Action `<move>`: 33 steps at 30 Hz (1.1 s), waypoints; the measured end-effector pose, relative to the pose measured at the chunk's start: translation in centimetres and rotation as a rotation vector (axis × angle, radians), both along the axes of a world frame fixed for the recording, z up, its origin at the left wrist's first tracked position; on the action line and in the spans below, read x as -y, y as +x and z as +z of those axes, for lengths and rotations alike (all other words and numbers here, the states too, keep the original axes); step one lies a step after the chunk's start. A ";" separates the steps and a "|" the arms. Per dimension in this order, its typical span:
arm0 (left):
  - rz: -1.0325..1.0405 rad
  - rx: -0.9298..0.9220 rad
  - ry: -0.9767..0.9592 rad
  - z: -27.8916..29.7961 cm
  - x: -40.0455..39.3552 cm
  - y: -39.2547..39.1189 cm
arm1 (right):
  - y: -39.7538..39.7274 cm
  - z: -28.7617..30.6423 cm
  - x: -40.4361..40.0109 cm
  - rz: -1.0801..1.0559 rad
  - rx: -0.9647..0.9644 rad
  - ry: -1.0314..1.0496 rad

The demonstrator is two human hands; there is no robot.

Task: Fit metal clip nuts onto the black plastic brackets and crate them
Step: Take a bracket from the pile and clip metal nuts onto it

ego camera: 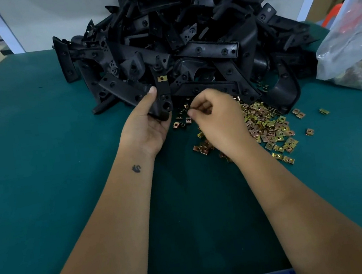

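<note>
Dozens of matte black plastic brackets (186,44), long and angular, are heaped at the back edge of a smooth green table (42,178). A crinkled clear bag (352,45) slumps at right. Flat, square brass-coloured clip nuts (266,130) lie scattered beside the heap. The left hand (149,127) grips one bracket (163,95) upright, a nut (162,78) clipped on it. The right hand (216,113) is curled, fingertips pinching; what it holds cannot be told.

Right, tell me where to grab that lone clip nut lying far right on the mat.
Pinch the lone clip nut across its two long edges, coming straight down from above. It lies flat on the green mat, apart from the scattered clip nuts, so nothing crowds a grip.
</note>
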State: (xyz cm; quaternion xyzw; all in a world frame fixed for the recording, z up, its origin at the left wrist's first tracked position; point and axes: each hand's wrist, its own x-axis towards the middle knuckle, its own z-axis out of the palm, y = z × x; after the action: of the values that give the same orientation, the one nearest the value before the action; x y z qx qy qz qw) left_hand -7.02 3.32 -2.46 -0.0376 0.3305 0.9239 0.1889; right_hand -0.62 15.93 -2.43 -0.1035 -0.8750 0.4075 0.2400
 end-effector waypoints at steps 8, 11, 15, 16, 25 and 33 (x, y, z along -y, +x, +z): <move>-0.070 -0.081 0.016 -0.3 -0.2 0.0 | 0.2 0.8 -0.6 0.125 -0.058 -0.794; -0.110 -0.119 0.008 -0.3 -0.3 0.1 | 0.2 1.1 -0.5 0.170 -0.069 -0.993; -0.145 -0.151 0.013 -0.4 -0.3 0.2 | 0.3 1.3 -0.4 0.178 -0.097 -1.140; -0.150 -0.155 0.011 -0.4 -0.4 0.2 | 0.3 1.3 -0.5 0.167 -0.097 -1.147; -0.186 -0.152 0.046 -0.5 -0.3 0.2 | 0.5 1.5 -0.5 0.205 -0.084 -1.206; -0.196 -0.163 0.059 -0.5 -0.3 0.2 | 0.6 1.6 -0.6 0.197 -0.040 -1.217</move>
State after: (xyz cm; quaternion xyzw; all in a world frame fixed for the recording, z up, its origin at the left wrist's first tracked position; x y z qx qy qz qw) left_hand -6.78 3.60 -2.98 0.0757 0.3193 0.9104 0.2518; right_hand -0.02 16.53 -0.86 -0.1328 -0.4862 0.8560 0.1153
